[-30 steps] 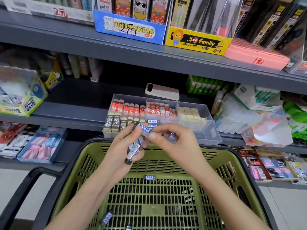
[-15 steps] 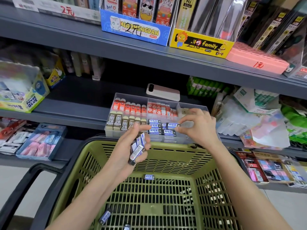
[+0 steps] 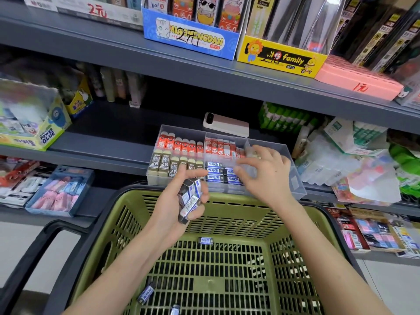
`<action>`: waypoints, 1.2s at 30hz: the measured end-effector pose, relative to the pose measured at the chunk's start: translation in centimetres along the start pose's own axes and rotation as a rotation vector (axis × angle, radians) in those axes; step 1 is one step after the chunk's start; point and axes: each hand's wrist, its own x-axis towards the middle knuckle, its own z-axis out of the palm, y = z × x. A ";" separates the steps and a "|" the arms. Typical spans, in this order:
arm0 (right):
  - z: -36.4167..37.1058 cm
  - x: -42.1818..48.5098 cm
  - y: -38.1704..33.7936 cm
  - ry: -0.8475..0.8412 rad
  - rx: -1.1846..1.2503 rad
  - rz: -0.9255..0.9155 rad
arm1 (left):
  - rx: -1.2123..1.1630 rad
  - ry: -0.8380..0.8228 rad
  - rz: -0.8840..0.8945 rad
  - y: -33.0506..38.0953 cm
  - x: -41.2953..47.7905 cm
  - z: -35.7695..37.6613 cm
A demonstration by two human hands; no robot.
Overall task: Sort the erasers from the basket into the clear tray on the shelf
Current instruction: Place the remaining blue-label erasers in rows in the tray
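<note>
Gripping a bundle of blue-labelled erasers (image 3: 190, 196) in my left hand (image 3: 175, 208), fingers curled round them, I hold it just in front of the clear tray (image 3: 295, 180). The tray sits on the shelf (image 3: 102, 144), and the green basket (image 3: 227, 223) stands in front of it. My right hand (image 3: 266, 176) hovers over the tray's front middle section, fingers spread and lightly bent, with nothing between them that I can see. Its fingertips (image 3: 237, 170) are at the row of blue erasers (image 3: 214, 171) lying there. Red-sleeved erasers (image 3: 179, 143) fill the tray's back sections and 2B erasers (image 3: 163, 163) its front left. Three loose erasers (image 3: 206, 240) lie on the basket floor. A phone (image 3: 225, 125) lies behind the tray.
</note>
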 end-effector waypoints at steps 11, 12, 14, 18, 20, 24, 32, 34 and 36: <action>-2.0 -3.1 -6.1 -0.189 0.322 -0.276 | 0.044 0.022 -0.007 -0.3 0.0 0.1; -2.1 -3.1 -6.1 -0.209 0.327 -0.286 | 0.045 0.010 -0.016 -0.3 -0.1 0.1; -2.3 -3.0 -5.9 -0.245 0.369 -0.300 | 0.056 -0.017 -0.032 -0.3 -0.1 0.1; -2.9 -3.1 -4.9 -0.293 0.668 -0.160 | 0.032 -0.042 -0.050 -0.1 -0.1 0.2; -3.0 -3.4 -4.5 -0.338 0.876 -0.046 | 0.010 -0.039 -0.067 0.0 -0.1 0.3; -2.3 -4.1 -4.3 -0.272 0.968 0.033 | 0.005 0.011 -0.095 0.1 0.0 0.4; -1.5 -0.6 -0.7 0.119 1.119 0.309 | -0.072 0.060 -0.143 0.2 0.5 -0.3; -0.3 0.5 -0.1 0.135 0.970 0.342 | -0.069 0.065 -0.141 0.2 0.5 -0.3; 0.8 1.4 0.2 0.108 0.829 0.335 | -0.070 0.068 -0.145 0.2 0.4 -0.3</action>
